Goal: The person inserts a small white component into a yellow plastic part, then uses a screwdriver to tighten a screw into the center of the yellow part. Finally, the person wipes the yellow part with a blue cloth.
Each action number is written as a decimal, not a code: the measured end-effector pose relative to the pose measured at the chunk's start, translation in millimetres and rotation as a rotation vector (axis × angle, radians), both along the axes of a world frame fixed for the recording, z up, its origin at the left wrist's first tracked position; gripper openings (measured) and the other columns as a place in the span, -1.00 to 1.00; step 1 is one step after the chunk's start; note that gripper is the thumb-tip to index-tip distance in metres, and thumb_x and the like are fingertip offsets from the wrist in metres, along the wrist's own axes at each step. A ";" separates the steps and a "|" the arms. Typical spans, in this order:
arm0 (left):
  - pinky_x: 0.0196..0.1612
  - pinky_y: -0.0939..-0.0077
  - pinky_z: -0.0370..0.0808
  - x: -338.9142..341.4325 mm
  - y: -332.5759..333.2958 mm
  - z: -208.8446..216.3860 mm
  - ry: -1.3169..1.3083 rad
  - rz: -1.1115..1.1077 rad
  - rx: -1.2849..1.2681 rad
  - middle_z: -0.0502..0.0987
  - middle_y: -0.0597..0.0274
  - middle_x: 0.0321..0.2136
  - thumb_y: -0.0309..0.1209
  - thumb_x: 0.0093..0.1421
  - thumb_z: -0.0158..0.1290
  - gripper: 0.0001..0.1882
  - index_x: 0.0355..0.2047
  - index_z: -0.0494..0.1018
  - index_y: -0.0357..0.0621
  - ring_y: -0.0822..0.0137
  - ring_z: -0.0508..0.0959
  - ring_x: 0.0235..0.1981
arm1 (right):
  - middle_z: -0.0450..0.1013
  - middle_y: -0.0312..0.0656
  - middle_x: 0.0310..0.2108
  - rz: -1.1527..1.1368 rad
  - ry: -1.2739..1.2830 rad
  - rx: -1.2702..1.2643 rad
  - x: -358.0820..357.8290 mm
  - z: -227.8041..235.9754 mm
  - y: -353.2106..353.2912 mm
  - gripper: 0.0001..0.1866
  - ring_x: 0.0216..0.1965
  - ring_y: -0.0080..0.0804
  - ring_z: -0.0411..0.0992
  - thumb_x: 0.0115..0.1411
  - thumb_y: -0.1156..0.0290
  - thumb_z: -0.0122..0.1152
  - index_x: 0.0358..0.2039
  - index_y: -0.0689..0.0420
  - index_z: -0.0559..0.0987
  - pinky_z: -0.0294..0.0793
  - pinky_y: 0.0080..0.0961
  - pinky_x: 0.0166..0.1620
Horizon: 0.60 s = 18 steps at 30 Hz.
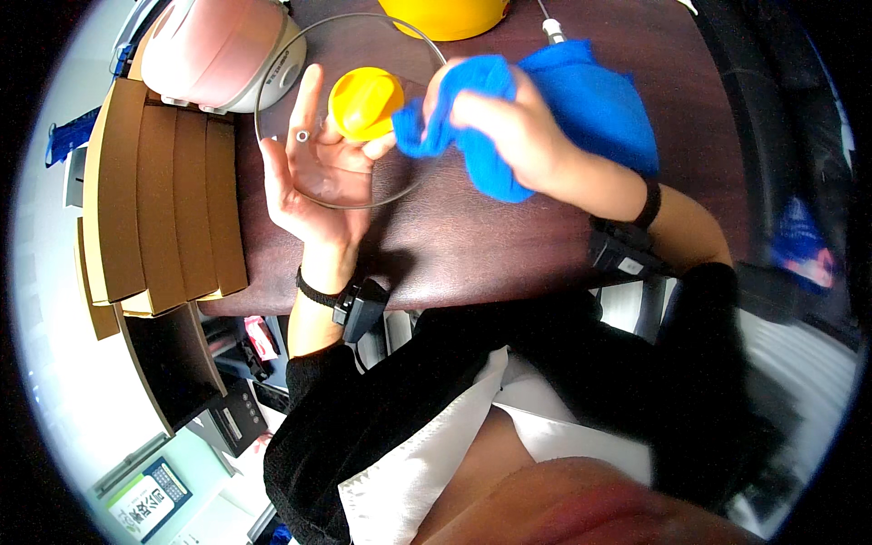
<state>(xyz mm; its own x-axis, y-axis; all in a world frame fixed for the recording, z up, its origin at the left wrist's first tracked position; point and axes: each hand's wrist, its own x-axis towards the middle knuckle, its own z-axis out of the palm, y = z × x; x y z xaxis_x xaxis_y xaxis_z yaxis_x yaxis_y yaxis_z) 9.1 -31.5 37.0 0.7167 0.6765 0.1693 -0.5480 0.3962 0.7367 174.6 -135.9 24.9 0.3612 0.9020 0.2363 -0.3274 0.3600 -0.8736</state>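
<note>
A round clear lid [329, 65] with a metal rim and a yellow knob [366, 104] is held over the table. My left hand [318, 186] supports it from beneath, palm up, and shows through the clear part with its fingers spread. To the right, my right hand [525, 136] grips a bunched blue cloth [486, 82], slightly blurred. One fold of the cloth reaches the lid beside the knob. More blue fabric [599, 113] spreads behind my right wrist; whether it is the same piece I cannot tell.
A pink and white appliance [213, 54] stands at the far left, behind several brown cardboard boxes [163, 200]. At the far edge sits a yellow container [445, 16]. A cable with a white connector [552, 29] lies beyond the cloth. The dark table [490, 245] ends close to my body.
</note>
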 end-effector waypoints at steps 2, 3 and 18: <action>0.20 -0.06 0.29 3.7 -5.9 1.6 0.072 0.065 0.010 0.29 -0.31 0.16 0.18 0.29 -0.30 -0.14 0.33 -0.03 -0.29 -0.16 0.35 0.17 | 0.54 -0.26 -0.46 0.132 0.014 -0.016 -8.8 0.6 -4.6 -0.89 -0.40 -0.56 0.48 0.09 0.47 0.13 -0.45 0.24 0.57 0.49 -0.54 -0.23; 0.20 0.06 0.30 4.3 -9.0 1.8 0.069 0.050 -0.018 0.32 -0.32 0.14 0.20 0.29 -0.33 -0.14 0.34 -0.04 -0.26 -0.15 0.38 0.14 | 0.55 -0.26 -0.46 0.170 0.012 -0.020 -13.6 0.4 -5.5 -0.88 -0.39 -0.56 0.49 0.09 0.47 0.14 -0.45 0.24 0.58 0.49 -0.54 -0.22; 0.34 0.18 0.11 14.4 -35.4 -12.8 0.224 -0.035 0.131 0.12 0.10 0.30 0.61 -0.12 -0.23 0.31 0.37 -0.14 -0.21 0.17 0.21 0.28 | 0.55 -0.11 -0.23 0.014 -0.204 0.264 -36.1 20.0 -4.1 -0.83 -0.10 -0.32 0.50 0.01 0.59 0.16 -0.32 0.22 0.55 0.40 -0.36 0.07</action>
<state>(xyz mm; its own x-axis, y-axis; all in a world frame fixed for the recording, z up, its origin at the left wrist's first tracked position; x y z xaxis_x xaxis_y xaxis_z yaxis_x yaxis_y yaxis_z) 23.5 -66.9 24.2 0.7686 0.6336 0.0884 -0.3533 0.3051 0.8843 138.5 -139.9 45.0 0.2702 0.8046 0.5288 -0.1624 0.5794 -0.7987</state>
